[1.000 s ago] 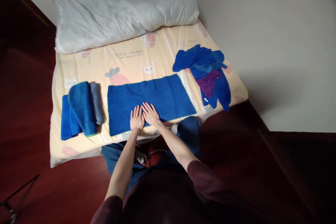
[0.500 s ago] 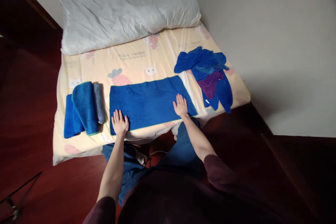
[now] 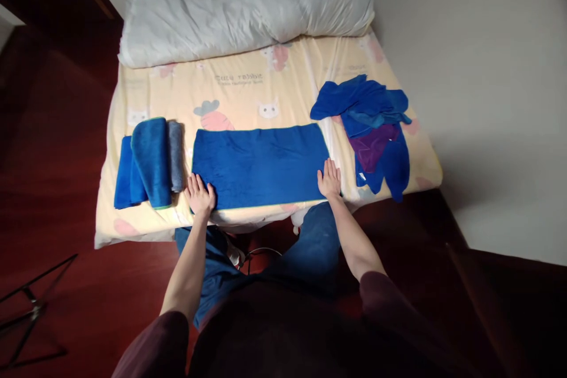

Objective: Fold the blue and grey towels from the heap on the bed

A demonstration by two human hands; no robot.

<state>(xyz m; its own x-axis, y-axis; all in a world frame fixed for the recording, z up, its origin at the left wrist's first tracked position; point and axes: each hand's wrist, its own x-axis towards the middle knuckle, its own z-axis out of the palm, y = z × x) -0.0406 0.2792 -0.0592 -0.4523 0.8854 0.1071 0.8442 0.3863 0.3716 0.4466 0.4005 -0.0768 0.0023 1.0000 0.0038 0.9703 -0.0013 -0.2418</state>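
A blue towel (image 3: 261, 165) with a thin green edge lies spread flat on the bed near its front edge. My left hand (image 3: 201, 194) rests palm down on the towel's near left corner, fingers spread. Flat on the near right corner is my right hand (image 3: 329, 179), its fingers stretched out. To the left sit folded blue cloths (image 3: 152, 162) and a rolled grey cloth (image 3: 176, 156), side by side. A loose heap of blue cloths (image 3: 354, 100) lies to the right, with a purple cloth (image 3: 372, 147) among them.
The bed (image 3: 239, 97) has a yellow patterned sheet. A large white quilt (image 3: 239, 6) covers its far end. A pale wall (image 3: 487, 100) stands on the right. Black stand legs (image 3: 35, 307) are on the red floor at the lower left.
The view has shifted, so the bed sits further right in it. My right hand has slid outward to the towel's near right corner; my left hand has moved slightly outward at the left corner.
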